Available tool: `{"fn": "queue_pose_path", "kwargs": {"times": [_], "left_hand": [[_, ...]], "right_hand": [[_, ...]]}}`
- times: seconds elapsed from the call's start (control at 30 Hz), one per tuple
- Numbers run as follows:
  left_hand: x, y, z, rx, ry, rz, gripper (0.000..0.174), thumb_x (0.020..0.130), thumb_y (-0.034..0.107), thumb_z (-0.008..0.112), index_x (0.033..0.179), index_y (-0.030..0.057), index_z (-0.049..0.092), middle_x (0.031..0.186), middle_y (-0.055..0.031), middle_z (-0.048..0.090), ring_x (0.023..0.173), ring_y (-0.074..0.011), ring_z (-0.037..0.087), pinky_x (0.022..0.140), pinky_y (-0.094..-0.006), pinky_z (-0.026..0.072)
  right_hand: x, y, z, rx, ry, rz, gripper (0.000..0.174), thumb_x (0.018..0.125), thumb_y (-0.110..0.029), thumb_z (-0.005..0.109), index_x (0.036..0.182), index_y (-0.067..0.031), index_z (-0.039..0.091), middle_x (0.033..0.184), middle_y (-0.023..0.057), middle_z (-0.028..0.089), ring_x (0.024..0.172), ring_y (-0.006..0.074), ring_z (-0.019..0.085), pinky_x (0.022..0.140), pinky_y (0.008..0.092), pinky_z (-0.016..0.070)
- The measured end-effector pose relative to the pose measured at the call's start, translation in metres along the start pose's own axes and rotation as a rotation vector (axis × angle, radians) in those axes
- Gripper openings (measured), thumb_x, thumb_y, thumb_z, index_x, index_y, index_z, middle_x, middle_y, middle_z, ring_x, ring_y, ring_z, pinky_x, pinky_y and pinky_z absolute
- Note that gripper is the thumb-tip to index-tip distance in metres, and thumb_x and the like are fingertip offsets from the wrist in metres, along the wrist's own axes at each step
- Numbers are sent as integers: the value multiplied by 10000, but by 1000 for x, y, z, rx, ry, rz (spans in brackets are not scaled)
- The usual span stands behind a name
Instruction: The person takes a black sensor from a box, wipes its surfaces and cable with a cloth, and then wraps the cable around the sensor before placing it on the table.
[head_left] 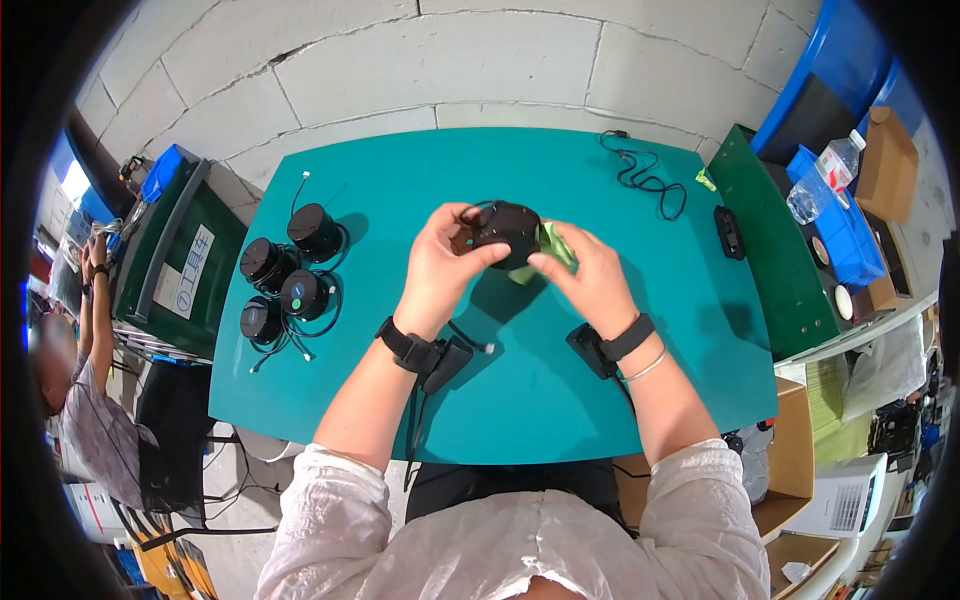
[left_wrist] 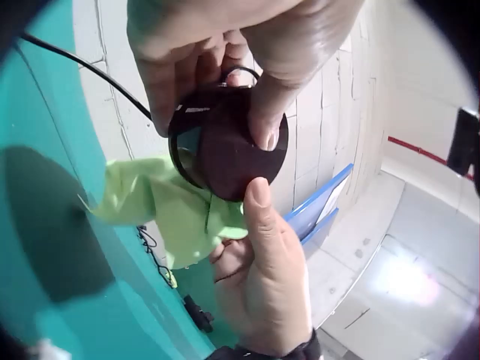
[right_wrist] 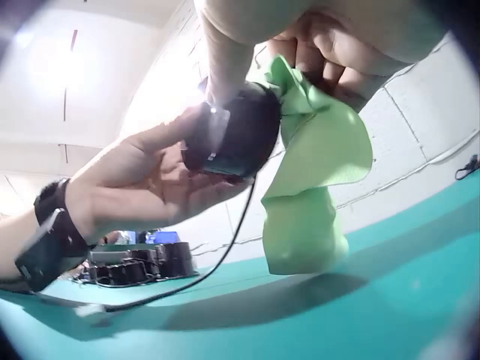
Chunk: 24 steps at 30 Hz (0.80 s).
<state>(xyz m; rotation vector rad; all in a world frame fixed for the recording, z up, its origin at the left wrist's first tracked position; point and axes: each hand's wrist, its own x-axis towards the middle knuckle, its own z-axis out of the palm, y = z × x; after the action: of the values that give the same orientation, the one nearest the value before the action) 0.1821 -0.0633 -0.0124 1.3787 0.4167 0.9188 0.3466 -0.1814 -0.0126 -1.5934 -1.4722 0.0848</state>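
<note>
A round black device [head_left: 507,232] with a cable is held above the middle of the green table. The left hand [head_left: 443,262] grips it from the left, thumb on its flat face, as the left wrist view shows. On the other side, the right hand [head_left: 592,280] pinches a light green cloth [right_wrist: 315,157] against the device's side, its thumb touching the face. The cloth hangs down below the right hand's curled fingers. From the device a thin black cable [right_wrist: 232,244] drops to a white connector [head_left: 488,348] near the table.
Several similar black devices [head_left: 303,294] with cables stand on the table's left side. A black cable [head_left: 640,170] lies at the back right, and a small black object [head_left: 728,233] at the right edge. Green cabinets flank the table; a seated person [head_left: 95,420] is at far left.
</note>
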Motion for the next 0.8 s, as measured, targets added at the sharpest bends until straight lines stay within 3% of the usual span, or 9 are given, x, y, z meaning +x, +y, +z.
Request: {"fn": "queue_pose_path", "kwargs": {"times": [0.1,0.27,0.33,0.37,0.43,0.6,0.67,0.73,0.8], "left_hand": [[2,-1,-3,-229,68,-13,418,763,-28,744,1097,30,499,1048,-69,619,976,-152,605,876,-317,506],[-1,-6,-2,-201,-90,-24,479,726,-71,743,1108,61,486,1046,-38,566,996,-149,596,884,-298,501],[-4,-4,1,-275,-156,-27,508,721,-60,750,1132,80,486,1066,-34,567,1000,-152,593,870,-298,498],[-6,-2,3,-345,-225,-32,537,716,-49,756,1155,99,486,1085,-29,568,1004,-154,590,855,-298,496],[-11,5,7,-380,-243,-8,596,709,-30,765,1220,99,488,1094,-32,573,1010,-163,597,869,-300,501],[-11,14,2,-452,-241,29,602,738,-75,720,1286,43,501,1144,-81,606,1016,-170,614,911,-305,512],[-6,16,-3,-330,-198,9,587,747,-63,719,1284,37,504,1145,-85,610,1029,-174,615,907,-304,516],[-2,13,-4,-165,-127,-5,524,793,-6,714,1277,26,515,1162,-99,606,1061,-188,614,880,-319,541],[-2,6,-2,-329,-53,-101,504,813,15,706,1278,30,512,1173,-107,598,1067,-197,613,874,-335,549]], "right_hand": [[7,9,-14,-133,-52,239,355,905,-353,625,1075,-42,656,1020,164,667,1002,336,620,861,389,498],[1,38,-4,-922,136,10,309,903,-261,624,1120,-42,646,1222,155,610,1176,316,549,1013,387,421],[11,28,-4,-100,74,-169,370,865,-114,633,1225,-41,593,1299,146,566,1234,272,518,1052,364,389],[8,26,-1,-99,74,-166,370,865,-114,633,1225,-41,593,1299,146,566,1234,272,518,1052,364,389],[-2,23,6,466,-352,133,487,816,-16,631,1293,-36,539,1231,135,609,1173,220,554,1016,341,407],[-1,23,3,534,-296,138,293,916,-80,592,1200,-11,598,939,50,652,870,130,587,823,281,471],[5,21,-8,824,-92,220,257,969,-109,540,1197,-17,616,862,21,606,789,79,543,740,233,462],[8,4,-19,717,-66,161,272,976,-118,532,1219,-24,611,835,12,591,767,66,528,715,223,454],[5,-6,-18,519,-48,114,309,988,-149,520,1269,-45,597,766,-9,564,711,64,504,663,213,434]]}}
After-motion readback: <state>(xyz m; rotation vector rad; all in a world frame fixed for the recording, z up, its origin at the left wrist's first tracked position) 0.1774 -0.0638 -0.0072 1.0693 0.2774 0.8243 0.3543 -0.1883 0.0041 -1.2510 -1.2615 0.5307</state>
